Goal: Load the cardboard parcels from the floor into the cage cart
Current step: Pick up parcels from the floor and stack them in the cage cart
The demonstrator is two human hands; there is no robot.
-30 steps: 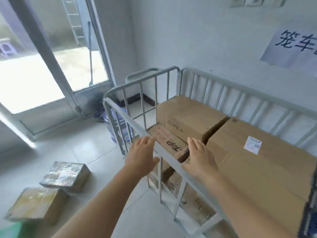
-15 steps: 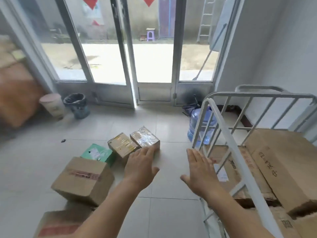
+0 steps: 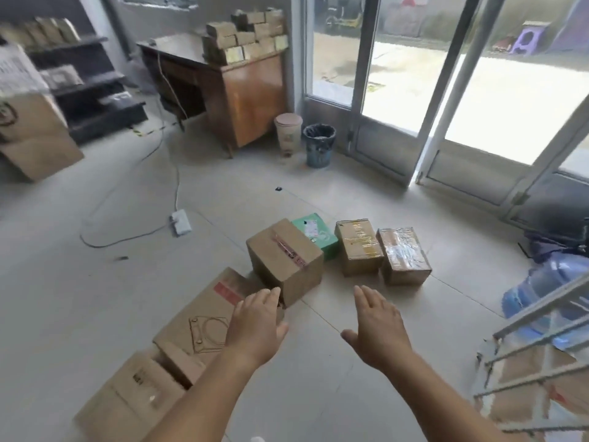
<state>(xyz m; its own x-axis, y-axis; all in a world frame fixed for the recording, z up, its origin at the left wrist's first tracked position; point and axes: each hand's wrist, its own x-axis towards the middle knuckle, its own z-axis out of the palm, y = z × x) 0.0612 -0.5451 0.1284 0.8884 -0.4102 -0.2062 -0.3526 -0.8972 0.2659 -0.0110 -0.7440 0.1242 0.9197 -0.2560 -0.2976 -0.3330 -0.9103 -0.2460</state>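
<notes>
Several cardboard parcels lie on the tiled floor ahead. A brown box with red tape (image 3: 287, 260) stands in the middle, a green box (image 3: 317, 232) behind it, and two tape-wrapped parcels (image 3: 358, 248) (image 3: 403, 256) to its right. Two flatter boxes (image 3: 204, 323) (image 3: 130, 397) lie nearer on the left. My left hand (image 3: 255, 327) hovers with straight fingers over the flat box, just short of the red-taped one. My right hand (image 3: 377, 327) is held out empty over bare floor, fingers straight. The cage cart (image 3: 541, 355) shows at the lower right with cardboard inside.
A blue water jug (image 3: 548, 291) lies by the cart. A power strip (image 3: 181, 221) and its cable trail across the floor at left. A wooden desk (image 3: 236, 87) stacked with parcels, two bins (image 3: 318, 145), a shelf and glass doors (image 3: 414, 90) line the back.
My view has swung left, from the cart to the parcels on the floor. Both hands left the cart rail and now reach out empty toward the boxes.
</notes>
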